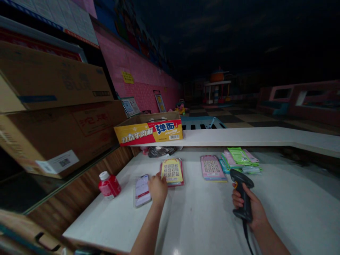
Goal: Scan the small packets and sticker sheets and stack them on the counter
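My right hand is wrapped round the handle of a black barcode scanner, with a finger by its orange trigger and a cable hanging from the base. My left hand has its fingers curled at the lower left edge of a yellow packet printed with rows of square codes. That packet lies on top of a red-edged stack. Just left of this hand, a phone with a lit screen lies face up. A pink packet with similar codes rests between the hands, on other packets.
Green and pink packets are piled behind the scanner. A red bottle with a white cap stands at left. A yellow-red noodle carton sits on the raised white ledge. Large cardboard boxes are stacked left of the white table.
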Demonstrator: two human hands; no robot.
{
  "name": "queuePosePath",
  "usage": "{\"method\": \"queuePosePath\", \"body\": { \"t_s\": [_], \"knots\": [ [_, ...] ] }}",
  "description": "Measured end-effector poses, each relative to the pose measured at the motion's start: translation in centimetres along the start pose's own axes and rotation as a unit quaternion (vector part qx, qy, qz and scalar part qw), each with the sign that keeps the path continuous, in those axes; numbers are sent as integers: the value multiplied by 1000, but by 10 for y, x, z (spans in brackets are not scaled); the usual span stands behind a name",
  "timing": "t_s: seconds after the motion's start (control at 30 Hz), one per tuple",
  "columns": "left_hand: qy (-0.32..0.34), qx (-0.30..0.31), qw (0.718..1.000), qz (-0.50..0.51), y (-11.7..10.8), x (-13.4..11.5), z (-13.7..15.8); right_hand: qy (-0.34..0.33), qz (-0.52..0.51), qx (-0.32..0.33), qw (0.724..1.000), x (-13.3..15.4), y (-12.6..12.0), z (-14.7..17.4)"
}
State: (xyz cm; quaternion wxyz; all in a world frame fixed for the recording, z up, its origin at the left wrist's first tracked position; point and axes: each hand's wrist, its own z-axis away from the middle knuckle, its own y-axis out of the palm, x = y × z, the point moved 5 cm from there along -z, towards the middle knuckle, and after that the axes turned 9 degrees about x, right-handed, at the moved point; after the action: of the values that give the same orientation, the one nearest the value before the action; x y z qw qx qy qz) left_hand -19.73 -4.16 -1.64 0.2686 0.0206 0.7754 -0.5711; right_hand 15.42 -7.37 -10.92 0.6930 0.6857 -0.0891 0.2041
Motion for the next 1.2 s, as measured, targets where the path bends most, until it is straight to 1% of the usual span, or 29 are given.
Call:
{"method": "queuePosePath", "body": {
  "t_s": [0.03,0.07,0.1,0.13,0.2,0.23,0.3,0.37,0.43,0.5,0.57,0.6,0.63,0.7,0.77,0.83,0.87,0.93,1.03,1.1,1.2],
  "knots": [
    [15,-26,999,-33,-2,0,4,-1,-3,0,1000,0,0,0],
    [44,-49,996,-51,-2,-1,8,-1,-6,-1,1000,0,-1,0],
    [86,-60,993,-56,-1,-3,11,0,-9,-1,1000,0,-1,0],
    [138,-53,988,-50,2,-6,15,2,-12,-2,1000,0,-1,-1],
    [240,-5,970,-33,13,-10,20,8,-15,-1,1000,-1,-1,-1],
    [270,22,962,-29,18,-11,22,9,-17,-1,1000,-1,-1,-2],
    [287,57,956,-28,26,-10,21,8,-20,0,1000,-1,-1,-3],
    [275,60,959,-26,29,-8,18,5,-23,0,1000,-1,0,-3],
    [269,35,962,-23,27,-9,18,3,-25,1,1000,0,1,-3],
    [275,-2,961,-15,23,-17,20,1,-27,1,1000,0,2,-5],
    [296,-32,955,5,22,-30,26,-2,-31,2,1000,0,3,-7],
    [312,-34,949,18,23,-40,30,-2,-33,3,999,0,3,-9],
    [329,-24,943,31,27,-51,34,-2,-35,3,999,0,3,-10],
    [350,28,935,54,42,-75,40,-2,-38,-1,999,0,3,-12],
    [330,100,936,72,63,-98,40,-5,-36,-5,999,0,4,-13],
    [264,161,947,88,85,-116,34,-9,-33,-7,999,0,4,-15],
    [228,177,953,94,94,-124,29,-10,-31,-7,999,0,4,-16],
    [164,184,965,94,106,-138,20,-10,-27,-6,1000,-1,4,-18],
    [102,173,978,49,115,-156,10,-13,-19,-7,1000,-2,0,-23],
    [76,183,980,18,118,-164,7,-16,-16,-9,1000,-2,-1,-25],
    [61,202,977,15,121,-169,5,-15,-16,-15,1000,-1,-1,-26]
  ]
}}
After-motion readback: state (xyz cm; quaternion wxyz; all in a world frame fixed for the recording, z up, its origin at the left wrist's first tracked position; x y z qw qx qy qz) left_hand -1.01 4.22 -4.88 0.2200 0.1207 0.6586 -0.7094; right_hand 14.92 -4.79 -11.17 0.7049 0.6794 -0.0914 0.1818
